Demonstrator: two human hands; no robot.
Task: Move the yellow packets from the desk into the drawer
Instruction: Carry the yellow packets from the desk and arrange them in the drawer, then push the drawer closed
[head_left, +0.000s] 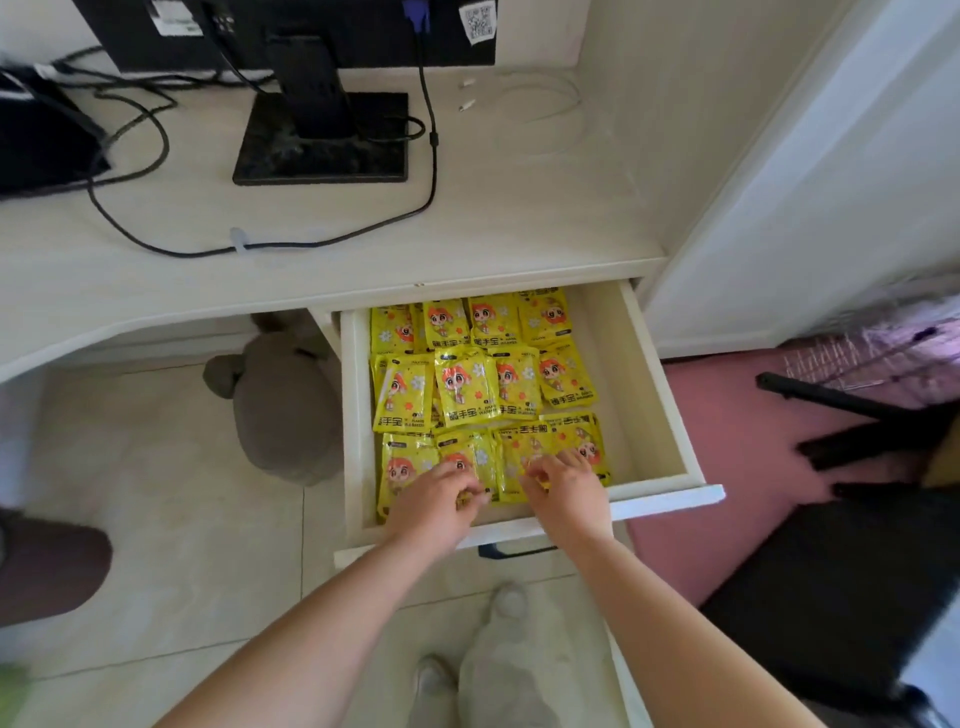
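Packets (483, 389) of bright yellow foil, each with a cartoon face, fill the open drawer (670, 415) in about three rows, overlapping each other and covering most of its left and middle floor, while a bare strip remains along its wall at 3 o'clock. Both hands reach into the drawer over its front edge at 6 o'clock. On the nearest row, the left hand (439, 499) rests with the fingers curled down and narrow, touching a packet; whether it really pinches the packet, I cannot tell. The right hand (563, 486) lies just beside it, toward 3 o'clock, fingers also bent and close together on top of another packet, and its grip is equally unclear. The desk (156, 270) above, at 12 o'clock, carries a monitor stand (322, 140) and a black cable (260, 244) looping across the surface, with a white cable (545, 98) toward 1 o'clock. Under the desk, at 9 o'clock from the drawer, a grey soft toy (280, 400) sits on the tiled floor. A dark handle (511, 551) hangs below the drawer front.
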